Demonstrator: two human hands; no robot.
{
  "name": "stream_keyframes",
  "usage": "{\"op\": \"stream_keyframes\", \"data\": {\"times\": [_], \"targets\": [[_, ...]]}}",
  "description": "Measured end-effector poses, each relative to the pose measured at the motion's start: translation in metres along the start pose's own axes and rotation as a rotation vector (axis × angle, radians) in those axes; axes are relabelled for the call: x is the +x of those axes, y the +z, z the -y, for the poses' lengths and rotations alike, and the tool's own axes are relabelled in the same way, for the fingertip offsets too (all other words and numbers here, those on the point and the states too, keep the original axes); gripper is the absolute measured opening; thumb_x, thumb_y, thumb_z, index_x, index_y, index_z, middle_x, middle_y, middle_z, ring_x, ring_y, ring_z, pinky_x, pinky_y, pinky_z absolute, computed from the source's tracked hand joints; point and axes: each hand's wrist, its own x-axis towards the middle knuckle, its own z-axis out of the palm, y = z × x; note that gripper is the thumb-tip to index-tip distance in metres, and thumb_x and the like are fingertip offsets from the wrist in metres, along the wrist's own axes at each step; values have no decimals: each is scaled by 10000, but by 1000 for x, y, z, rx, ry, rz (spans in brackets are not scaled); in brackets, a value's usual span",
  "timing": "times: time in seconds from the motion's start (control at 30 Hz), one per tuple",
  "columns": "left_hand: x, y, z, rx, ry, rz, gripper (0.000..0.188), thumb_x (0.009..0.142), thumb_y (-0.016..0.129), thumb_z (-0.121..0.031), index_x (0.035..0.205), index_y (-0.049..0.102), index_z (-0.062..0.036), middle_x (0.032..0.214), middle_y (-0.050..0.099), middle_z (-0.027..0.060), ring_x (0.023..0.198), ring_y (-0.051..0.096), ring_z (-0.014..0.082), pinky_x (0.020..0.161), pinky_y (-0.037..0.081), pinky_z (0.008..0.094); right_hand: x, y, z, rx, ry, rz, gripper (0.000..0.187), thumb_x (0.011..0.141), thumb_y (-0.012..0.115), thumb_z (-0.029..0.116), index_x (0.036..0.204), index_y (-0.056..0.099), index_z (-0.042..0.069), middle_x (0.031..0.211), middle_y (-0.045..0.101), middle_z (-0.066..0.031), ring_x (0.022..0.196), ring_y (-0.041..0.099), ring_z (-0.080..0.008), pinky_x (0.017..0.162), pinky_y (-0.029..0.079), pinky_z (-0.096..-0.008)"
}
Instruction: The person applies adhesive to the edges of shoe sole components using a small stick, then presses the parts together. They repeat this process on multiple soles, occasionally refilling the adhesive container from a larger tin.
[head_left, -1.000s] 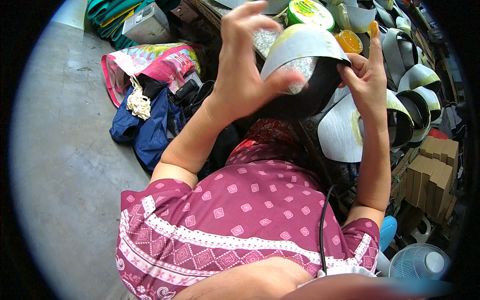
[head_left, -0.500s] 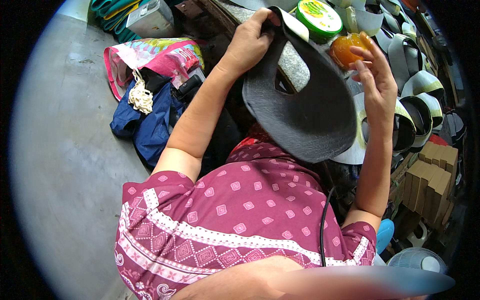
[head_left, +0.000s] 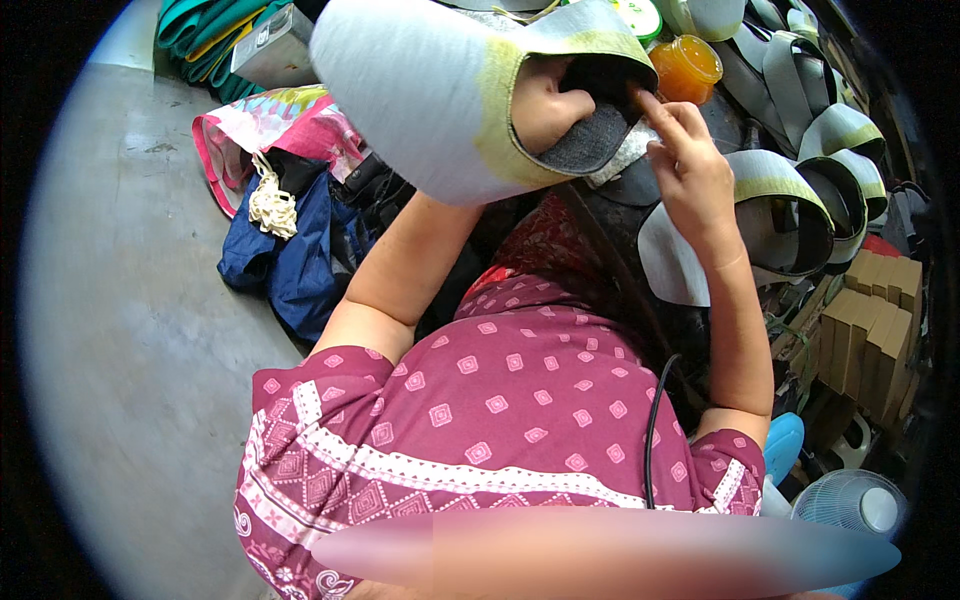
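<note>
A pale grey piece shaped like a shoe upper (head_left: 410,90) is raised in front of me, its dark lining showing inside. Yellowish coating bands the rim of its opening. My left hand (head_left: 548,108) reaches through that opening and grips the piece; some of its fingers are hidden. At the right rim, the outstretched index finger of my right hand (head_left: 692,165) touches the inner edge, its other fingers loosely bent. Just beyond that hand stands a clear jar of orange, amber-like stuff (head_left: 688,68). A green-and-white round tub (head_left: 640,15) is partly hidden behind the upper.
Several similar grey pieces (head_left: 785,200) with yellowish rims lie on the right. Beyond them are stacked tan blocks (head_left: 865,335) and a fan (head_left: 855,505). To my left sit a blue cloth bag (head_left: 300,255), a pink patterned bag (head_left: 285,130) and a metal tin (head_left: 272,50).
The upper has been turned from its dark side to its grey side and raised leftward. My right hand has moved from the jar to the rim of the opening.
</note>
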Motion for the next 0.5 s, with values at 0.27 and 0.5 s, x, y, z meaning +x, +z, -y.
{"op": "stream_keyframes", "data": {"times": [0.27,0.5], "targets": [[3,11,-9,-31,48,-4,510,782,551,-17,1291,560,24,1210,631,118,1105,582,206,990,436,300,-3,-14,1,-494,-200,-185,515,777,668,45,1268,667,202,912,578,-29,780,629,-198,658,530,-332],[3,10,-16,72,127,16,460,795,556,10,1253,584,37,1135,661,93,1032,605,187,948,460,300,-3,-8,-16,-491,-249,-224,491,800,659,37,1266,674,191,901,575,-25,768,619,-175,656,523,-316]]}}
